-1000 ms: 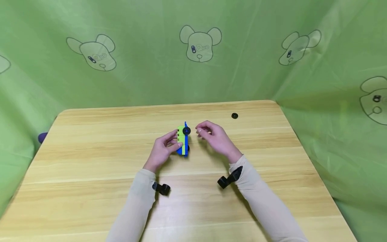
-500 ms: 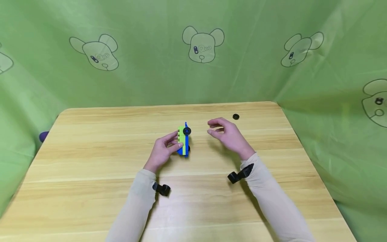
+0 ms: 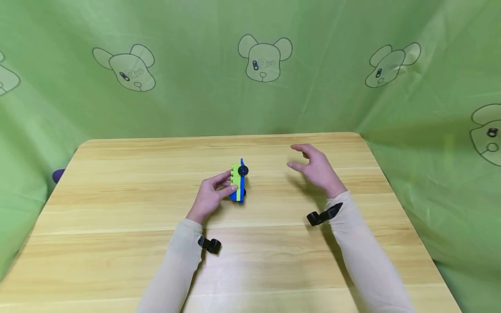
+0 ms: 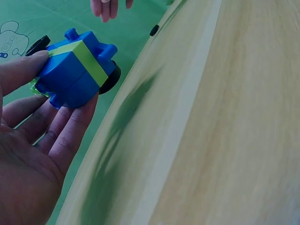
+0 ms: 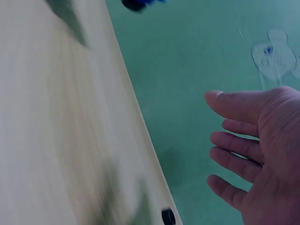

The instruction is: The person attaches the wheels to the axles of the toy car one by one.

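A blue and lime-green toy car (image 3: 236, 182) built of blocks, with black wheels, is held above the table by my left hand (image 3: 209, 196). The left wrist view shows the thumb on one side of the car (image 4: 77, 70) and the fingers under it. My right hand (image 3: 318, 169) is to the right, spread and holding nothing. A loose black wheel (image 5: 168, 216) lies on the table near its far edge, below the right hand in the right wrist view. The left wrist view shows this wheel (image 4: 154, 30) too, but the right hand hides it in the head view.
The wooden table (image 3: 117, 261) has rounded far corners. A green curtain (image 3: 195, 108) with printed mouse heads hangs behind and beside it. Something purple (image 3: 58, 175) shows past the left edge.
My right hand has moved away from the car, right and toward the far edge, and its fingers have spread. It now covers the loose wheel in the head view. My left hand stays nearly still.
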The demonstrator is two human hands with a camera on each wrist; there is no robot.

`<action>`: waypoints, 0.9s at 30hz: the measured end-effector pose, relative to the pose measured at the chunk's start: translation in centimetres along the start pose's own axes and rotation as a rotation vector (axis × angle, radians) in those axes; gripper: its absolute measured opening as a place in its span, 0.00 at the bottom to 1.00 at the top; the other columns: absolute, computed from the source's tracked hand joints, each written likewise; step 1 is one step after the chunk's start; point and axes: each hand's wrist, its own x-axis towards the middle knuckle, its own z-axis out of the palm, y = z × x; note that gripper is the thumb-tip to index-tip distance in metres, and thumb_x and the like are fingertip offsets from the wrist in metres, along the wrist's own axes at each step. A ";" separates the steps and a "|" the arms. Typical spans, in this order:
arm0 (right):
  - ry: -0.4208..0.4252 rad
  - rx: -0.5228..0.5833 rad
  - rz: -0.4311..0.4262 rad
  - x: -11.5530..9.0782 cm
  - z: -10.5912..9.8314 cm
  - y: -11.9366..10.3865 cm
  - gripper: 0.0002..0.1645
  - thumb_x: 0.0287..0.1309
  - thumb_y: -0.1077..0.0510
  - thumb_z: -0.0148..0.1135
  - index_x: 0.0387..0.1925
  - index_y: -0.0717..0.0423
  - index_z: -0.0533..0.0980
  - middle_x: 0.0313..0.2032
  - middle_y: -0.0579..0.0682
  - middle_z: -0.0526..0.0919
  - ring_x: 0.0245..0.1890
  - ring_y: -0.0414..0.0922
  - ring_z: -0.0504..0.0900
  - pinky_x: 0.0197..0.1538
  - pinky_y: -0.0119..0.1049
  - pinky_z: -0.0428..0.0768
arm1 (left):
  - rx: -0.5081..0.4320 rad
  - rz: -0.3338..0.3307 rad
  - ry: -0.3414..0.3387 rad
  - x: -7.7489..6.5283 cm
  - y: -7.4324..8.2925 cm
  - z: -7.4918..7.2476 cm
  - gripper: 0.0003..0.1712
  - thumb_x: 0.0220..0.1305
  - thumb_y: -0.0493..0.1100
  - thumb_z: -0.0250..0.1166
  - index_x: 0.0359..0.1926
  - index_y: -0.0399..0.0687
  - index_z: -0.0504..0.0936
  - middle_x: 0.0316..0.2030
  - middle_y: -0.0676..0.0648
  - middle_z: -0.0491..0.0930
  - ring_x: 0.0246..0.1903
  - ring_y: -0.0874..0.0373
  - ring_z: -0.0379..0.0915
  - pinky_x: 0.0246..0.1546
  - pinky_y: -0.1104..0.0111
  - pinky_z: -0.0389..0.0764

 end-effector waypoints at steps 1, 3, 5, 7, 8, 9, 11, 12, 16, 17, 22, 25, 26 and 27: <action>0.011 -0.007 0.000 0.1 -0.3 0.4 0.35 0.60 0.55 0.69 0.66 0.62 0.68 0.63 0.60 0.70 0.62 0.63 0.67 0.65 0.57 0.65 | 0.002 0.000 0.000 0.0 0.0 0.0 0.32 0.60 0.38 0.71 0.65 0.37 0.72 0.47 0.41 0.81 0.51 0.49 0.75 0.55 0.63 0.76; 0.030 -0.025 0.008 0.3 -0.8 1.3 0.36 0.60 0.55 0.69 0.66 0.62 0.68 0.63 0.61 0.70 0.62 0.64 0.67 0.64 0.58 0.65 | 0.009 0.002 -0.001 0.0 -0.1 0.1 0.32 0.60 0.38 0.71 0.65 0.37 0.72 0.47 0.42 0.81 0.51 0.49 0.75 0.55 0.64 0.76; 0.029 -0.041 0.020 0.5 -1.3 2.1 0.36 0.61 0.55 0.68 0.67 0.62 0.67 0.64 0.62 0.69 0.62 0.65 0.67 0.64 0.58 0.65 | 0.018 0.009 -0.006 0.0 -0.2 0.1 0.32 0.61 0.39 0.70 0.65 0.37 0.72 0.47 0.42 0.81 0.50 0.50 0.76 0.53 0.64 0.77; 0.023 -0.053 0.039 0.7 -1.7 2.8 0.37 0.61 0.55 0.68 0.67 0.62 0.66 0.65 0.62 0.68 0.62 0.65 0.66 0.64 0.59 0.64 | 0.026 0.020 -0.014 0.0 -0.3 0.2 0.32 0.61 0.39 0.70 0.66 0.37 0.72 0.48 0.42 0.80 0.49 0.50 0.76 0.51 0.64 0.78; 0.022 -0.061 0.052 0.8 -1.8 3.2 0.37 0.61 0.55 0.68 0.67 0.62 0.66 0.65 0.62 0.67 0.62 0.66 0.66 0.64 0.59 0.65 | 0.029 0.026 -0.018 0.0 -0.3 0.2 0.32 0.62 0.39 0.70 0.66 0.38 0.72 0.49 0.42 0.80 0.48 0.50 0.77 0.50 0.65 0.79; 0.018 -0.064 0.064 0.9 -2.0 3.5 0.37 0.62 0.55 0.67 0.68 0.62 0.65 0.66 0.62 0.67 0.62 0.67 0.65 0.64 0.59 0.64 | 0.030 0.032 -0.023 0.0 -0.3 0.2 0.32 0.62 0.39 0.70 0.66 0.37 0.71 0.50 0.42 0.80 0.48 0.50 0.77 0.48 0.65 0.80; 0.016 -0.067 0.083 1.2 -2.3 4.1 0.37 0.62 0.55 0.67 0.68 0.63 0.65 0.66 0.63 0.66 0.63 0.67 0.65 0.64 0.59 0.64 | 0.028 0.039 -0.029 0.0 -0.4 0.3 0.32 0.62 0.39 0.69 0.66 0.38 0.71 0.49 0.42 0.80 0.47 0.50 0.77 0.45 0.65 0.81; 0.015 -0.070 0.092 1.3 -2.4 4.4 0.37 0.62 0.55 0.67 0.68 0.63 0.64 0.67 0.63 0.65 0.63 0.66 0.65 0.65 0.59 0.64 | 0.022 0.038 -0.029 0.0 -0.4 0.3 0.32 0.63 0.39 0.69 0.66 0.38 0.71 0.49 0.42 0.80 0.47 0.50 0.77 0.44 0.65 0.82; -0.004 -0.060 0.125 2.1 -2.5 5.9 0.36 0.63 0.57 0.66 0.68 0.63 0.64 0.67 0.64 0.64 0.63 0.67 0.64 0.65 0.59 0.63 | 0.006 0.025 -0.014 -0.1 -0.5 0.3 0.31 0.63 0.38 0.69 0.66 0.37 0.71 0.45 0.41 0.81 0.46 0.51 0.78 0.39 0.65 0.83; -0.010 -0.058 0.133 2.3 -2.5 6.3 0.36 0.63 0.58 0.65 0.68 0.64 0.64 0.66 0.64 0.65 0.63 0.67 0.64 0.65 0.60 0.63 | 0.003 0.021 -0.012 -0.1 -0.6 0.4 0.31 0.63 0.38 0.68 0.66 0.37 0.71 0.44 0.41 0.81 0.45 0.51 0.78 0.38 0.65 0.84; -0.023 -0.070 0.157 3.3 -2.4 8.2 0.35 0.62 0.60 0.65 0.67 0.65 0.65 0.63 0.65 0.67 0.62 0.65 0.66 0.65 0.60 0.62 | -0.033 0.024 -0.027 -0.1 -0.5 0.4 0.31 0.64 0.37 0.67 0.67 0.36 0.70 0.46 0.38 0.81 0.45 0.49 0.78 0.36 0.62 0.85; -0.030 -0.094 0.153 3.9 -2.3 8.9 0.34 0.61 0.60 0.66 0.66 0.67 0.66 0.61 0.66 0.68 0.60 0.63 0.67 0.65 0.59 0.62 | -0.025 0.024 -0.026 0.0 -0.4 0.4 0.31 0.64 0.37 0.67 0.67 0.36 0.70 0.46 0.37 0.80 0.46 0.49 0.78 0.37 0.62 0.84; -0.030 -0.101 0.150 4.1 -2.3 9.1 0.34 0.61 0.60 0.66 0.65 0.68 0.66 0.60 0.66 0.69 0.59 0.63 0.68 0.65 0.59 0.63 | -0.017 0.023 -0.025 0.0 -0.3 0.4 0.31 0.64 0.37 0.68 0.66 0.36 0.70 0.46 0.37 0.80 0.46 0.49 0.78 0.38 0.63 0.84; -0.029 -0.109 0.149 4.3 -2.3 9.2 0.35 0.60 0.60 0.66 0.65 0.68 0.66 0.59 0.67 0.69 0.58 0.63 0.69 0.64 0.59 0.64 | -0.010 0.019 -0.024 0.0 -0.3 0.4 0.31 0.64 0.38 0.68 0.66 0.37 0.70 0.46 0.37 0.80 0.47 0.49 0.77 0.39 0.65 0.84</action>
